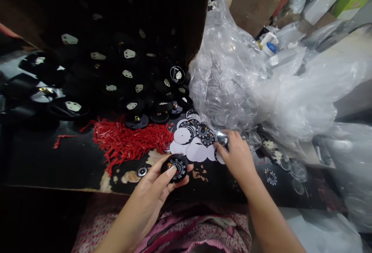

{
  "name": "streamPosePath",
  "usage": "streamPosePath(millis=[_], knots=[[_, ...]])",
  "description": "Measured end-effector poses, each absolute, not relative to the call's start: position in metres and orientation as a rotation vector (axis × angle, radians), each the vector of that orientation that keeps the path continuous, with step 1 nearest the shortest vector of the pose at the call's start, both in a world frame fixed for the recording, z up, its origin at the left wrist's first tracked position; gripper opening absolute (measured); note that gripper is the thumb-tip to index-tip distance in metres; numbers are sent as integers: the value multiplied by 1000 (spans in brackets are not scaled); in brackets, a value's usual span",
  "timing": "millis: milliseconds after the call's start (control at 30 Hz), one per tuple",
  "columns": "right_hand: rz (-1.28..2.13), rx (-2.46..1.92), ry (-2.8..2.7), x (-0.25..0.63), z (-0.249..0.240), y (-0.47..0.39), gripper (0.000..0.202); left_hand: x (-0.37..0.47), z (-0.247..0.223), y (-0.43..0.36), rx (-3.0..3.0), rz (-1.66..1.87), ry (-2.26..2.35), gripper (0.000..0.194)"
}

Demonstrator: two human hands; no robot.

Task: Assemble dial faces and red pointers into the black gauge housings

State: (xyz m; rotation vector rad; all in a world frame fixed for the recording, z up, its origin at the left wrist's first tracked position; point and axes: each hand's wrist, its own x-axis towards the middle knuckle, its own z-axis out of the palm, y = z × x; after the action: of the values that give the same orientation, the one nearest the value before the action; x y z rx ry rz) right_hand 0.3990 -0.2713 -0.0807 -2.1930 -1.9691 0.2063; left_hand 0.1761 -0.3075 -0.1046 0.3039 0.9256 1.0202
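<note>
My left hand [158, 181] holds a round black gauge [179, 167] near the table's front edge, its numbered dial facing up and my thumb across the face. To the right, my right hand [236, 153] reaches over the edge of a pile of round dial cards [197, 151], some white side up and some black with numbers. Its thumb and fingers are around a shiny clear disc [221, 137]. A heap of thin red pointers [128, 140] lies left of the cards. Beside my left hand is a small round metal-rimmed piece [142, 171].
Many black gauge housings [136, 121] fill the dark area behind the red heap. A large plastic bag of clear discs [223, 86] stands behind the cards. Loose clear discs [298, 171] and a dial card [270, 176] lie at right. Cardboard boxes [252, 3] are farther back.
</note>
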Motion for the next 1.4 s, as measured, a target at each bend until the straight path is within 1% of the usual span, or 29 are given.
streamPosePath(millis=[167, 233, 333, 433, 600, 733, 833, 900, 1033, 1100, 1167, 1267, 1400], knots=[[212, -2128, -1973, 398, -83, -269, 31, 177, -104, -306, 278, 1015, 925, 21], [223, -2123, -1973, 399, -82, -269, 31, 176, -105, -305, 279, 1039, 923, 21], [233, -2131, -1976, 401, -81, -269, 35, 176, -106, -303, 265, 1046, 887, 26], [166, -2181, -2031, 399, -80, -269, 38, 175, -107, -301, 228, 1036, 842, 31], [82, -2178, -2070, 392, -83, -266, 32, 171, -105, -299, 133, 993, 836, 29], [115, -2083, -1990, 400, -81, -261, 32, 170, -103, -298, 105, 975, 818, 31], [117, -1995, -1805, 407, -73, -262, 35, 169, -104, -298, 103, 975, 803, 31], [306, -1931, -1664, 405, -66, -266, 35, 170, -106, -298, 108, 978, 801, 31], [1086, -1679, -1462, 386, -57, -279, 34, 171, -108, -297, 100, 994, 826, 32], [1249, -1580, -1383, 373, -56, -284, 32, 171, -108, -298, 103, 1000, 835, 31], [1292, -1528, -1345, 360, -56, -287, 30, 171, -108, -300, 120, 999, 842, 30], [1240, -1464, -1447, 341, -56, -292, 27, 175, -108, -305, 181, 987, 812, 27], [853, -1403, -1768, 322, -55, -299, 33, 181, -111, -308, 331, 1048, 745, 30]])
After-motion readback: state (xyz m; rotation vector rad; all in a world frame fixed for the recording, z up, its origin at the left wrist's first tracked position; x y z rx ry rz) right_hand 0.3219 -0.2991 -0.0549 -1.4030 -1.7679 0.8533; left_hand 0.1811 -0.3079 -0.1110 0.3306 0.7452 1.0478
